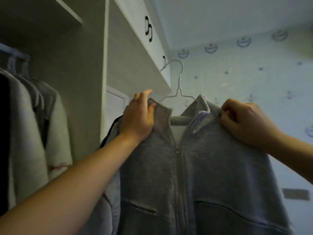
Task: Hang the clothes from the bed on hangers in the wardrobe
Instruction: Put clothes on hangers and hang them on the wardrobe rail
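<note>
A grey zip-up jacket (203, 167) hangs on a thin white wire hanger (178, 85), held up in front of me, its zip partly open. My left hand (138, 116) grips the jacket's left shoulder and collar. My right hand (243, 121) pinches the right shoulder by the collar. The hanger's hook points up and left, free of any rail, close to the edge of the wardrobe's open upper door. The bed is out of view.
The open wardrobe (84, 82) is on the left, with several light garments (33, 124) hanging from its rail (13, 51). A white upper cupboard door (140, 53) with black handles (148, 28) juts overhead. Patterned wallpaper (254, 73) fills the right side.
</note>
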Demonstrator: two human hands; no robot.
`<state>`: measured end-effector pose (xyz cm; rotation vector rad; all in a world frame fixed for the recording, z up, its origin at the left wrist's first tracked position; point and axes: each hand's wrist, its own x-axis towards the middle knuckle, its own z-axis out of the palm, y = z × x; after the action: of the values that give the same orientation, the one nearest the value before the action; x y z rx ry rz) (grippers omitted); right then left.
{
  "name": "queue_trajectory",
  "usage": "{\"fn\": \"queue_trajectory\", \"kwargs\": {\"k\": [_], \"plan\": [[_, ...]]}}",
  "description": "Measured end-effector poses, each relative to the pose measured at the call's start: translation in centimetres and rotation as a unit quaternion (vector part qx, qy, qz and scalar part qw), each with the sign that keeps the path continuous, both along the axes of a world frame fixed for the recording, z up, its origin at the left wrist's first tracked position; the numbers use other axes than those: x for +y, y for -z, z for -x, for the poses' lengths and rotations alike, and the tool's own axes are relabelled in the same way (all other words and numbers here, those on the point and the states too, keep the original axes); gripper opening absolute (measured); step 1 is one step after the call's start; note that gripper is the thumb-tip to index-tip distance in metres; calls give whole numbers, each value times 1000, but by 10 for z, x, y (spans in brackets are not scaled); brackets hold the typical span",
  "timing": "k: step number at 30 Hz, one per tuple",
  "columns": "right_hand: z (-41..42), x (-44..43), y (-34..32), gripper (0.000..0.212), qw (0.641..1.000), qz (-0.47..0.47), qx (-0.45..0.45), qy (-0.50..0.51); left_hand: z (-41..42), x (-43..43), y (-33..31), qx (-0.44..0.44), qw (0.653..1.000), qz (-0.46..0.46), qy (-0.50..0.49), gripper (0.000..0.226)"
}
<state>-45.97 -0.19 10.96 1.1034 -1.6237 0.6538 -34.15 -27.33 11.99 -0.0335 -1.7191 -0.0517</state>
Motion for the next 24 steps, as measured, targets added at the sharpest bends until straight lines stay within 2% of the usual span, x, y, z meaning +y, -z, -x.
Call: {"fn": "queue_trajectory", "kwargs": {"k": [5,12,20,22,24], "plan": [[45,77,41,7,997,-45,-32,60,86,56,54,-61,991,-48,110,45],[98,151,118,13,986,-49,-130,95,199,117,142,-171,964,-103,173,42],[155,196,217,15,950,-30,-275,148,327,170,237,-265,932,-88,233,41],[171,201,242,14,936,-13,-316,156,361,180,256,-278,924,-74,251,34],[188,205,267,13,921,18,-349,174,398,189,274,-289,917,-51,270,38]]}}
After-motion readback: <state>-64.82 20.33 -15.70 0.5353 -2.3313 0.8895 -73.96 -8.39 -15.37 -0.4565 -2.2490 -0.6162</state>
